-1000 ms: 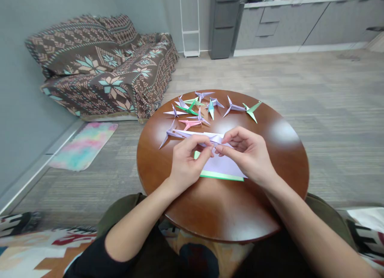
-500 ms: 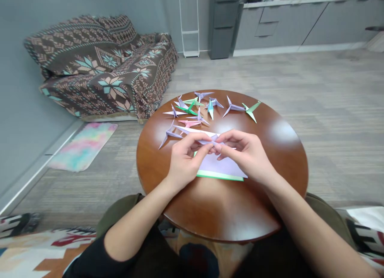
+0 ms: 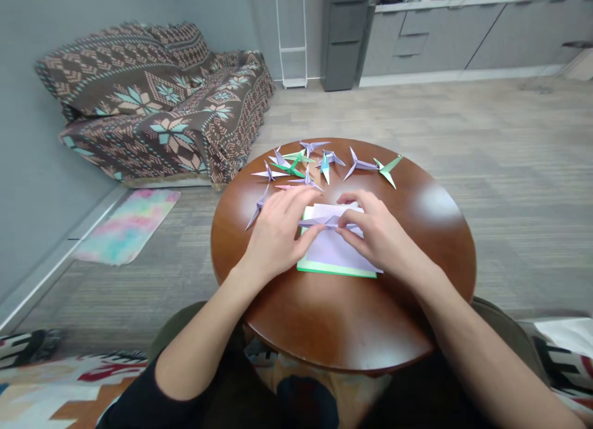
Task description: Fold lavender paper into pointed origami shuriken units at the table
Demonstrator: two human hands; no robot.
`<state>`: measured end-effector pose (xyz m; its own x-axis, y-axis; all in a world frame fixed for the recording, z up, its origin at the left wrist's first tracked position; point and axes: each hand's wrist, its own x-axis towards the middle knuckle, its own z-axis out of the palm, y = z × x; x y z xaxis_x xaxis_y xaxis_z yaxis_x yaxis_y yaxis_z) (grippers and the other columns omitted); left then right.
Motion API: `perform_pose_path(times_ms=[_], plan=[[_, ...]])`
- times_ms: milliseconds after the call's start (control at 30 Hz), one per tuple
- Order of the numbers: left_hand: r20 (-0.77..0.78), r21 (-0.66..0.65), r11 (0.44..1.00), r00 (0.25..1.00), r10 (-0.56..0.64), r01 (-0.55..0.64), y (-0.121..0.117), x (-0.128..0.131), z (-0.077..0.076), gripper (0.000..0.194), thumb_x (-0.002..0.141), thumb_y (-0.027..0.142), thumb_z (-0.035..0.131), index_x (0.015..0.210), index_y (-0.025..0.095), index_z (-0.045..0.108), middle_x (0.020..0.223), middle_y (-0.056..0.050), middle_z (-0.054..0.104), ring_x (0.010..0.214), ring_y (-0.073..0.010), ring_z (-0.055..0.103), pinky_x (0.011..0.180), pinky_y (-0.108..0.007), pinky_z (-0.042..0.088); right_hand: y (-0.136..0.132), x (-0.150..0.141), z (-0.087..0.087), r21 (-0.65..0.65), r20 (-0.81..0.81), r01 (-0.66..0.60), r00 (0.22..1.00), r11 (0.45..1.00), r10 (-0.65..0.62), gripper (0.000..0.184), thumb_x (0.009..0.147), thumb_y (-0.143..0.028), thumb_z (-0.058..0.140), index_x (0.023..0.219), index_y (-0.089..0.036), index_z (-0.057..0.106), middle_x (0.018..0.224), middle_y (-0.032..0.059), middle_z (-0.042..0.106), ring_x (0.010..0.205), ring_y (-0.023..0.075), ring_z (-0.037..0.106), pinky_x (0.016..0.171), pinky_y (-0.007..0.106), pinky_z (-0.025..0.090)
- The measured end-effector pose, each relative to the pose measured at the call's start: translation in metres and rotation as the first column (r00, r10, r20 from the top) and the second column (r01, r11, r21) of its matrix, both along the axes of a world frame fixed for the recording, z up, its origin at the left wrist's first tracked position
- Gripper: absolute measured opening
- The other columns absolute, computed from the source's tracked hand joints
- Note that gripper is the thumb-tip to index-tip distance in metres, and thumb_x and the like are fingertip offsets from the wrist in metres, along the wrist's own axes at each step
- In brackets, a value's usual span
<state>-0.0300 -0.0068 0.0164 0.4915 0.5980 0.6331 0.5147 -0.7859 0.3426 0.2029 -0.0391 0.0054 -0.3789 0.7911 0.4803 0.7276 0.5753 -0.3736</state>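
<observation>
A narrow folded piece of purple origami paper (image 3: 328, 221) lies across a stack of square paper sheets (image 3: 343, 253), lilac on top with green edges below. My right hand (image 3: 382, 231) pinches its right part between thumb and curled fingers. At its left end is my left hand (image 3: 278, 228), fingers stretched forward and thumb apart from them. The left thumb tip is close to the fold's lower edge; whether it touches I cannot tell. Just beyond that hand, a pink folded paper piece (image 3: 286, 187) is mostly covered by the fingers.
Several three-pointed paper pieces stand along the far side of the round wooden table (image 3: 343, 330), among them a green one (image 3: 290, 168), a blue one (image 3: 325, 168) and a pale green one (image 3: 389, 170). A purple one (image 3: 258, 207) is left of my left hand. Beyond is a covered sofa (image 3: 171, 108).
The folded purple paper has come down level onto the sheets, its long left point now by my left palm. My left hand has loosened its pinch and spread forward; my right hand still pinches.
</observation>
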Motion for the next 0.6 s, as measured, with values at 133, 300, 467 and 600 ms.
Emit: perform_pose_path(times_ms=[133,300,467,600], plan=[[-0.183,-0.216,0.963,0.962,-0.203,0.162,-0.006,0.005,-0.005,0.019,0.102,0.025,0.056,0.121,0.022,0.061,0.111,-0.007,0.075,0.101,-0.0242,0.075,0.086,-0.034,0.056,-0.002,-0.004,0.003,-0.041,-0.178,-0.134,0.976,0.99,0.125,0.008,0.094,-0.017,0.065,0.088,-0.022,0.064,0.125,0.0135,0.063,0.12,0.0304,0.064,0.1,0.05,0.053],[-0.049,-0.298,0.945,0.986,-0.157,0.136,-0.018,0.011,-0.003,0.013,0.098,0.015,0.062,0.108,0.022,0.063,0.096,-0.001,0.075,0.081,-0.0162,0.07,0.074,-0.025,0.049,-0.003,-0.005,0.009,-0.065,-0.371,-0.167,0.919,0.984,0.131,0.009,0.088,-0.015,0.073,0.085,-0.023,0.069,0.117,0.0096,0.065,0.114,0.0267,0.067,0.1,0.045,0.054],[0.061,-0.376,0.919,0.993,-0.099,0.115,-0.024,0.014,0.005,0.01,0.093,0.02,0.07,0.103,0.021,0.07,0.083,0.002,0.074,0.064,-0.0117,0.062,0.067,-0.022,0.046,-0.005,-0.006,0.014,-0.095,-0.45,-0.191,0.884,0.977,0.129,0.004,0.089,-0.021,0.077,0.088,-0.025,0.074,0.12,0.0095,0.067,0.118,0.0279,0.066,0.105,0.048,0.053],[0.132,-0.496,0.853,0.985,-0.111,0.163,-0.023,0.014,0.008,0.009,0.096,0.022,0.068,0.09,0.02,0.074,0.075,0.001,0.079,0.062,-0.0123,0.066,0.063,-0.023,0.045,-0.007,-0.008,0.015,-0.109,-0.49,-0.19,0.864,0.976,0.114,0.005,0.091,-0.028,0.078,0.087,-0.025,0.077,0.122,0.0098,0.068,0.116,0.0282,0.067,0.105,0.048,0.053]])
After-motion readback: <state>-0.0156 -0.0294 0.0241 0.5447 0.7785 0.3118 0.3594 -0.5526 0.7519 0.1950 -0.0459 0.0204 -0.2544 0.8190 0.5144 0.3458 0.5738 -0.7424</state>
